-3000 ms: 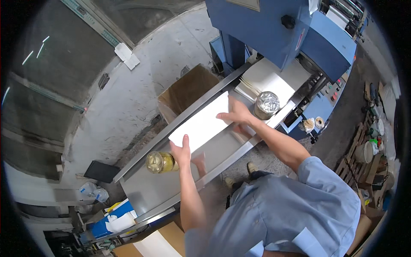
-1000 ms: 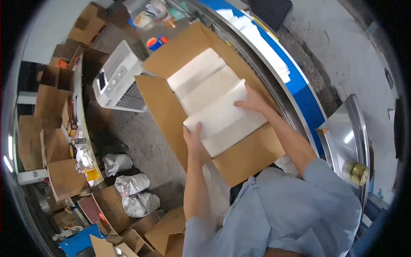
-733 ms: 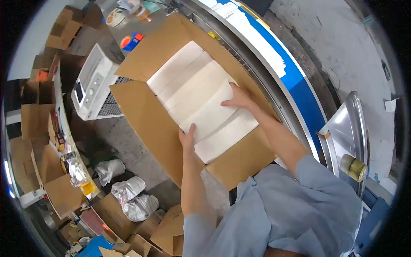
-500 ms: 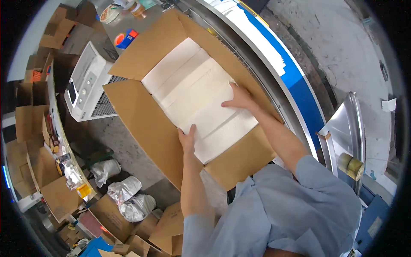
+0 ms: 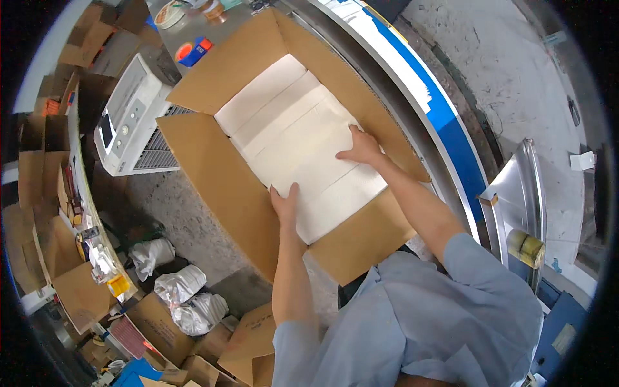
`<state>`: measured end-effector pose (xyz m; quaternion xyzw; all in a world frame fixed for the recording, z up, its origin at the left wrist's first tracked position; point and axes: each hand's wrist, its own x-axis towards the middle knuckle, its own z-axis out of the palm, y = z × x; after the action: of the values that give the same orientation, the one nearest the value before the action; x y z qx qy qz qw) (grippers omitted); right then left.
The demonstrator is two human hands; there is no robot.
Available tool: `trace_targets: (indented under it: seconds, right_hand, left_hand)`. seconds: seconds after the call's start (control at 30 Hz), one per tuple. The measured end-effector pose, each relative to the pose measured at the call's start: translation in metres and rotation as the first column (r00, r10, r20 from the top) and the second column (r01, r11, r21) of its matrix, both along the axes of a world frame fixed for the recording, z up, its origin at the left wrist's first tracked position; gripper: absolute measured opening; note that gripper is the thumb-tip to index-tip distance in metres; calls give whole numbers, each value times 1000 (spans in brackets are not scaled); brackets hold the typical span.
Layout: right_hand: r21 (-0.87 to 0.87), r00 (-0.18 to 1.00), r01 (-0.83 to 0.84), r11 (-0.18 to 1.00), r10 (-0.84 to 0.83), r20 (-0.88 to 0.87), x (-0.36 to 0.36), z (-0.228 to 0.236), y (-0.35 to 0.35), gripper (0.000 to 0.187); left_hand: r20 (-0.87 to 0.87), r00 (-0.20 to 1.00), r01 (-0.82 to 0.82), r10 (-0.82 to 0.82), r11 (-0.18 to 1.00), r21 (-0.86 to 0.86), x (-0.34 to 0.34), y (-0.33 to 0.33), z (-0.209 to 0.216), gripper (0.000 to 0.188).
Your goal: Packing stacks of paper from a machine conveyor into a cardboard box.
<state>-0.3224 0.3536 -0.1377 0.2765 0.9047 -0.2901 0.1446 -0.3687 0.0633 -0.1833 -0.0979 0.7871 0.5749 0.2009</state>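
White foam-like sheets [image 5: 303,158] with crosswise seams lie inside an open cardboard box [image 5: 219,187]. My left hand [image 5: 284,205] rests at the sheets' left edge, its thumb apart from the fingers and the fingertips beside the box wall. Across from it, my right hand [image 5: 361,146] lies on the right edge with thumb and forefinger spread. Both hands touch the white surface and look open; some fingers of each are partly hidden. What lies under the sheets is out of sight.
Beyond the box's far left corner are a tape roll in a blue-and-red holder [image 5: 193,51] and a white machine with a grille [image 5: 132,122]. Silver bags [image 5: 187,293] and cardboard cartons [image 5: 251,345] sit at the lower left. A metal-edged blue-and-white surface [image 5: 445,142] runs along the right.
The raised fold near my right hand now lies flatter, and its dark gap has narrowed to a thin line. My hands have barely moved; the view has shifted slightly.
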Motion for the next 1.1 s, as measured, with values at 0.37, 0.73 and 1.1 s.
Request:
trace_targets:
  seconds: [0.37, 0.73, 1.1]
  right_hand:
    - [25, 998, -4, 1000, 6, -59, 20, 4, 5, 99]
    - [269, 990, -103, 958, 125, -64, 69, -3, -51, 91]
    - [-74, 890, -387, 919, 352, -289, 75, -66, -200, 86]
  left_hand:
    - [-33, 997, 61, -70, 974, -220, 8, -9, 18, 87]
    - [-121, 959, 175, -256, 872, -458, 47, 23, 65, 90]
    - [-244, 947, 71, -209, 877, -476, 57, 5, 77, 80]
